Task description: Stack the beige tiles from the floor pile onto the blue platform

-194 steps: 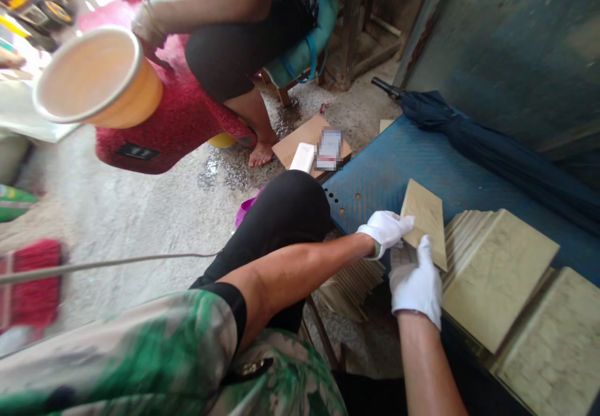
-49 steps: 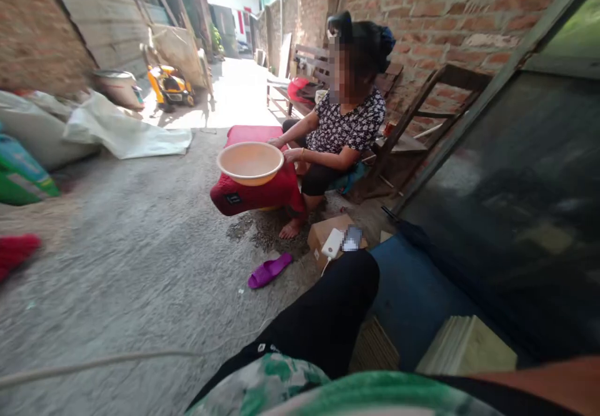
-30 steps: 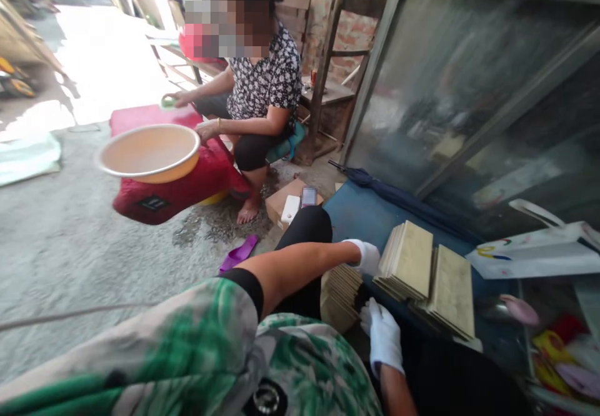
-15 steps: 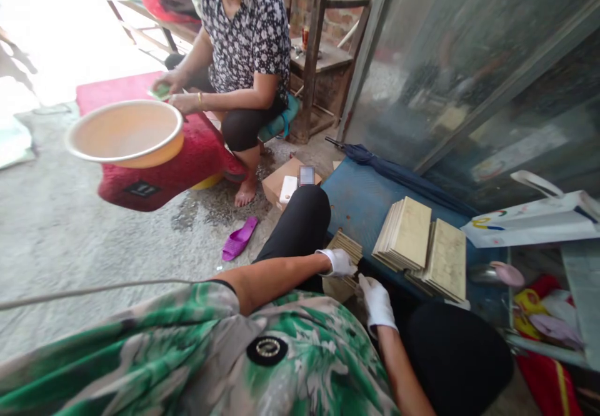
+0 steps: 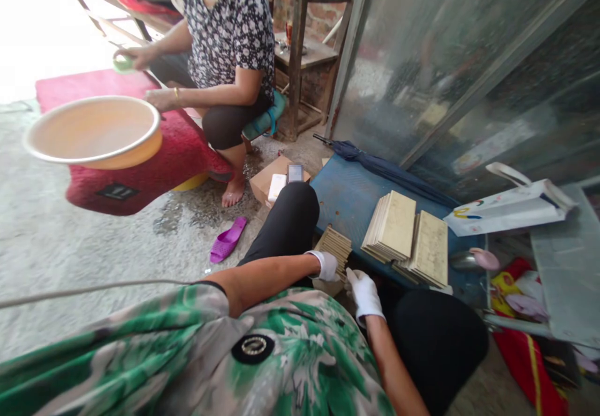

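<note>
Below, my gloved left hand (image 5: 325, 265) and right hand (image 5: 364, 291) close from either side on the stack of thin tan sheets (image 5: 334, 247); how tightly, I cannot tell. Standing on edge, ribbed edges upward, it sits between my knees, beside the blue board (image 5: 347, 194).
</note>
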A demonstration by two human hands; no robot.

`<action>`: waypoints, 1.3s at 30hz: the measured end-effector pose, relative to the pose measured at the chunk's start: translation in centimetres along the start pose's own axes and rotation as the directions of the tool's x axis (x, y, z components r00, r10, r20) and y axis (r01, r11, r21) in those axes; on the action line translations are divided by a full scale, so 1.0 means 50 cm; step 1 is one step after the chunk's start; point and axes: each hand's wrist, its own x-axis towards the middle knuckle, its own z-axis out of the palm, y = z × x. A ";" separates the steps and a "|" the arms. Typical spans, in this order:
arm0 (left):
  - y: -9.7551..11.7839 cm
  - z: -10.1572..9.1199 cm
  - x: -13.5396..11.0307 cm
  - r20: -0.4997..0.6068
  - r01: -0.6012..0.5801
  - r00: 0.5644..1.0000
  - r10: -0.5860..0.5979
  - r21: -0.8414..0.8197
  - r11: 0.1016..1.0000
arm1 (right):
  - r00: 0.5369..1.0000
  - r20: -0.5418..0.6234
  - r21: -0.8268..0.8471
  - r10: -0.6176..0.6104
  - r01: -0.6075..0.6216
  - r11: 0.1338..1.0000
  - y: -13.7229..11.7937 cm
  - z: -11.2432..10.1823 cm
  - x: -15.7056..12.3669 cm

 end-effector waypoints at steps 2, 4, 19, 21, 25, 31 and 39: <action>-0.002 0.002 0.003 0.006 0.003 1.000 -0.003 0.026 1.000 | 1.000 -0.001 -0.020 -0.009 0.009 1.000 -0.001 0.002 0.002; -0.004 0.004 0.004 0.013 0.011 1.000 -0.011 0.051 0.999 | 1.000 -0.001 -0.040 -0.017 0.017 0.999 -0.003 0.004 0.003; -0.002 -0.003 -0.007 0.058 0.003 0.998 -0.009 0.113 0.994 | 0.999 0.021 -0.134 -0.043 0.045 0.990 -0.033 0.007 -0.003; 0.001 -0.006 -0.013 0.062 0.002 0.998 -0.010 0.122 0.993 | 0.999 0.014 -0.141 -0.051 0.053 0.989 -0.038 0.005 -0.004; 0.003 -0.010 -0.023 0.051 -0.005 0.999 -0.002 0.132 0.991 | 0.998 -0.004 -0.149 -0.069 0.067 0.987 -0.046 0.002 -0.005; 0.010 -0.015 -0.030 0.035 -0.027 0.999 0.022 0.131 0.991 | 0.996 -0.035 -0.146 -0.081 0.075 0.986 -0.054 -0.001 -0.003; 0.026 -0.012 -0.023 0.037 -0.054 0.998 0.051 0.080 0.995 | 0.997 -0.022 -0.153 -0.071 0.067 0.986 -0.049 -0.004 -0.001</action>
